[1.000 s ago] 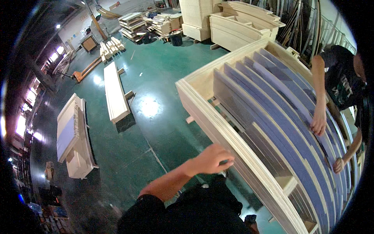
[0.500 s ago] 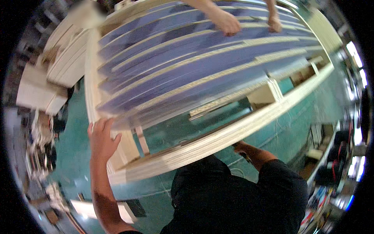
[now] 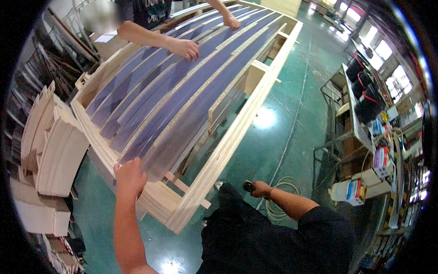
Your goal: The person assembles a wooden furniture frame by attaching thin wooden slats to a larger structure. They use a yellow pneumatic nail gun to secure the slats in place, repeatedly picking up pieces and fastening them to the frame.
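My left hand (image 3: pixel 131 177) is closed over the near end of a large wooden frame (image 3: pixel 237 132), its fingers curled at the rail beside a bluish-purple translucent sheet (image 3: pixel 166 157). That sheet lies across the frame, with long curved particleboard strips (image 3: pixel 182 102) running along it. My right hand (image 3: pixel 262 189), low and off the frame's right side, grips a dark handheld tool (image 3: pixel 248 186) with a round black end; its kind does not show. Across the frame, a co-worker's one hand (image 3: pixel 186 48) rests over the strips and the other hand (image 3: pixel 231 22) is farther along.
Curved wooden panels (image 3: pixel 61 150) are stacked at the left. A coiled hose (image 3: pixel 283 196) lies on the green floor near my right arm. Along the right stand a metal-legged bench (image 3: pixel 349 123), black bins (image 3: pixel 368 104) and a white jug (image 3: pixel 349 191). A short wood strip (image 3: pixel 187 188) juts past the near corner.
My view has turned right, so the frame now runs away from me. My left hand's fingers, spread before, are now curled at the rail. The tool in my right hand has come into clearer sight.
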Demonstrator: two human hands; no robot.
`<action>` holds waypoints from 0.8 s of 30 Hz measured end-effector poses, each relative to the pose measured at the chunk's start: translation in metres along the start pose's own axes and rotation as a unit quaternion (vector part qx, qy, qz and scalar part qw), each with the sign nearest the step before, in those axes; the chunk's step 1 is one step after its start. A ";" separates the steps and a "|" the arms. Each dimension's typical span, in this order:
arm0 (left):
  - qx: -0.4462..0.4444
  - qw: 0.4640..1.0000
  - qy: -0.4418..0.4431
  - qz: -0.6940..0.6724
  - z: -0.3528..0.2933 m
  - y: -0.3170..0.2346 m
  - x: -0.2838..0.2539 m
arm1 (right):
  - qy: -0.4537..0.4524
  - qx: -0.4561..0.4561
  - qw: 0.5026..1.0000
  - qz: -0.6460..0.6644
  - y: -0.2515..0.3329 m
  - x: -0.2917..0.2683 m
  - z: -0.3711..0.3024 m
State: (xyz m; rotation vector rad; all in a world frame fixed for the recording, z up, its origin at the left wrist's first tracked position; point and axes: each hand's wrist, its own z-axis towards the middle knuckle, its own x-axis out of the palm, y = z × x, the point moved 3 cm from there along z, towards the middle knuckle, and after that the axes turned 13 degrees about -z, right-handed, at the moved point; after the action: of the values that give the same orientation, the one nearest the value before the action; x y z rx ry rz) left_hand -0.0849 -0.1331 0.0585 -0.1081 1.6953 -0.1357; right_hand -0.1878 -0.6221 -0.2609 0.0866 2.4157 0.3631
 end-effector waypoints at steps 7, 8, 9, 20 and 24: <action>-0.002 0.999 0.017 0.041 0.010 -0.004 -0.007 | 0.022 0.112 0.993 0.013 -0.049 0.149 -0.049; -0.008 0.998 0.033 0.045 0.014 -0.008 -0.006 | 0.032 0.114 0.993 -0.013 -0.062 0.172 -0.052; 0.000 0.999 0.029 0.040 0.017 -0.007 -0.003 | 0.045 0.108 0.992 -0.042 -0.067 0.190 -0.056; 0.018 1.000 0.009 -0.018 0.001 0.029 0.009 | 0.085 0.158 0.959 0.218 -0.043 0.210 -0.059; 0.011 0.999 0.048 0.018 0.009 -0.006 0.003 | -0.040 0.160 0.979 0.118 -0.076 0.238 -0.046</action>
State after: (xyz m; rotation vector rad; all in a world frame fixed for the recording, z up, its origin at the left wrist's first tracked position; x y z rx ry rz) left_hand -0.0763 -0.1395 0.0548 -0.0547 1.7891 -0.1343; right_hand -0.3970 -0.6681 -0.3974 0.5251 2.3680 0.0690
